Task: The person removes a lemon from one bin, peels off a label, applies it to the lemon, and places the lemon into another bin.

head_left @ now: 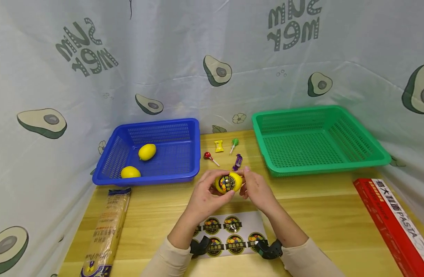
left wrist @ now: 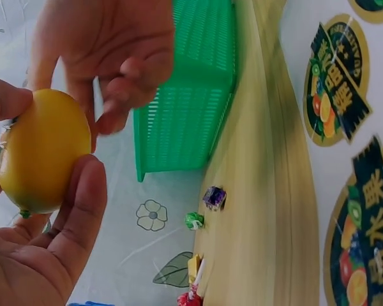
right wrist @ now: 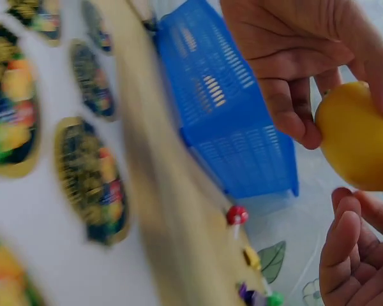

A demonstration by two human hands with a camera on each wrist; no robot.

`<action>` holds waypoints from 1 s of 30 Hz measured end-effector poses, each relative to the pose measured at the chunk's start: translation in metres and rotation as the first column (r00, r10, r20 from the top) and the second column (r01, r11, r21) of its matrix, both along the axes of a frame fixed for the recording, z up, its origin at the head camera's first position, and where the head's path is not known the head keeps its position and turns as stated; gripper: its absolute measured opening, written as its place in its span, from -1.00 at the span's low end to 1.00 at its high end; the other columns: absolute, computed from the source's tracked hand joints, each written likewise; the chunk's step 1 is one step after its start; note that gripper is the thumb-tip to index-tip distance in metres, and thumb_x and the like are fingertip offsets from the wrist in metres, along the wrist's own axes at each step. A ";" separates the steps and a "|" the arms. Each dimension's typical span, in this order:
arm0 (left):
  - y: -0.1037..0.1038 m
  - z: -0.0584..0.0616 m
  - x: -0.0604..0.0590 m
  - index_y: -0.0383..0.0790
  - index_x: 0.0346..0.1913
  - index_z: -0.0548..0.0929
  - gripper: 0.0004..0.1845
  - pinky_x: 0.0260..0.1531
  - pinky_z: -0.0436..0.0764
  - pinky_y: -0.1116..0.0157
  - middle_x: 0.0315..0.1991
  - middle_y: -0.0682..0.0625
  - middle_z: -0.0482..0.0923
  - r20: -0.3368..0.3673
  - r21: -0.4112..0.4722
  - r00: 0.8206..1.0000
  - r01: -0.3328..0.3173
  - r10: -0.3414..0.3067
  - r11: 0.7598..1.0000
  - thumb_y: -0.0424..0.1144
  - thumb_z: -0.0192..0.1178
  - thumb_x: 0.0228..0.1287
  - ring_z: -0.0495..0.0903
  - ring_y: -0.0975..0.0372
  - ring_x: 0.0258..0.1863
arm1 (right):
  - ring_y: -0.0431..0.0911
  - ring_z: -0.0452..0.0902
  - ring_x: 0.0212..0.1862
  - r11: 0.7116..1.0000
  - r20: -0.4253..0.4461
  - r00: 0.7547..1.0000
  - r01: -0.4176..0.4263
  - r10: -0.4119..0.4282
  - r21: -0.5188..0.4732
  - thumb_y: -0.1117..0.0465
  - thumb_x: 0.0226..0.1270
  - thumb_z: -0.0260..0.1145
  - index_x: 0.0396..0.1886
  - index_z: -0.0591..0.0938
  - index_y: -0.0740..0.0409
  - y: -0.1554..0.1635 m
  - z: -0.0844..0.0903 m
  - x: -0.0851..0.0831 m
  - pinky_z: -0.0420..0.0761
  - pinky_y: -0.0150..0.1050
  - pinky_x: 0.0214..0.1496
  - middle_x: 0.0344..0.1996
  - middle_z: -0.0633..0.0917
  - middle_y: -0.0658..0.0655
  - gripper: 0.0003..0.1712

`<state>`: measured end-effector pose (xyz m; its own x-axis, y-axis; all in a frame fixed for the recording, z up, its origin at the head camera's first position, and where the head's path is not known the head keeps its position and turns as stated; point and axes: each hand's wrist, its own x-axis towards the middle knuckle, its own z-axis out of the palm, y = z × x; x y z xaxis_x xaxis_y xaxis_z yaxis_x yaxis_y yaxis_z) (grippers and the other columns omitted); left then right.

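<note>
Left hand (head_left: 202, 192) grips the stickered lemon (head_left: 228, 182) above the sticker sheet (head_left: 229, 231); right hand (head_left: 256, 188) pinches its far end. The round label could crease or lift if fingers drag across it

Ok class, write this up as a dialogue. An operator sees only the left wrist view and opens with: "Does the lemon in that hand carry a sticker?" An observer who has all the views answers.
Observer: Yes. In the head view a round dark sticker sits on the face of the lemon turned to the camera. The left hand grips it.
Operator: Are there any more lemons about?
Observer: Two more lemons lie in the blue basket, to the left of the hands.
Operator: What is off to the right?
Observer: A red pasta box lies along the right edge of the table.
</note>
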<state>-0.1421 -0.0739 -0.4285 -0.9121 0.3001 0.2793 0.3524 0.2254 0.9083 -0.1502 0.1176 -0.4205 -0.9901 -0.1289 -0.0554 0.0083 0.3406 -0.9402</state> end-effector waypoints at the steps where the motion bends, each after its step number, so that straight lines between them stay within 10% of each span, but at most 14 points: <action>1: 0.000 0.000 0.000 0.00 0.22 0.63 -0.47 -0.22 0.75 0.32 0.14 -0.05 0.53 0.009 -0.009 1.000 -0.002 0.002 1.000 -0.28 0.49 0.16 0.61 0.23 -0.08 | -0.02 0.55 -0.42 1.000 0.004 1.000 0.014 -0.014 0.002 -0.08 0.73 -0.24 0.21 0.60 0.31 0.003 -0.001 0.003 0.66 -0.20 -0.41 -0.33 0.66 0.31 -0.34; 14: 0.000 -0.002 -0.001 0.02 0.25 0.58 -0.45 -0.15 0.73 0.33 0.20 -0.07 0.48 0.044 -0.062 0.999 0.022 -0.019 0.998 -0.28 0.47 0.18 0.60 0.16 -0.01 | -0.30 0.59 -0.26 0.962 -0.061 0.964 0.264 -0.260 0.063 0.03 0.57 0.20 0.40 0.42 0.12 0.067 -0.008 0.040 0.69 -0.29 -0.28 -0.06 0.62 0.21 -0.47; 22: 0.001 -0.004 0.000 0.00 0.27 0.56 -0.40 -0.11 0.72 0.37 0.24 -0.12 0.44 0.052 -0.081 0.998 0.040 -0.036 0.996 -0.34 0.47 0.17 0.61 0.12 0.03 | -0.43 0.56 -0.33 0.898 -0.086 0.900 0.434 -0.428 0.072 -0.07 0.53 0.22 0.56 0.21 0.07 0.118 -0.013 0.033 0.66 -0.37 -0.33 -0.15 0.46 -0.14 -0.25; 30: 0.004 -0.007 0.000 0.00 0.28 0.56 -0.40 -0.09 0.70 0.39 0.25 -0.13 0.42 0.083 -0.102 0.995 0.057 -0.049 0.993 -0.34 0.48 0.18 0.60 0.12 0.05 | -0.34 0.57 -0.44 0.847 -0.041 0.854 0.519 -0.518 0.114 -0.19 0.49 0.21 0.63 0.07 -0.01 0.146 -0.015 0.020 0.60 -0.38 -0.39 -0.08 0.44 0.00 -0.10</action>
<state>-0.1422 -0.0698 -0.4356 -0.9124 0.3720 0.1705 0.2931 0.3035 0.9066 -0.1298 0.2637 -0.4354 -0.9113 0.4107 -0.0292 0.2071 0.3959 -0.8946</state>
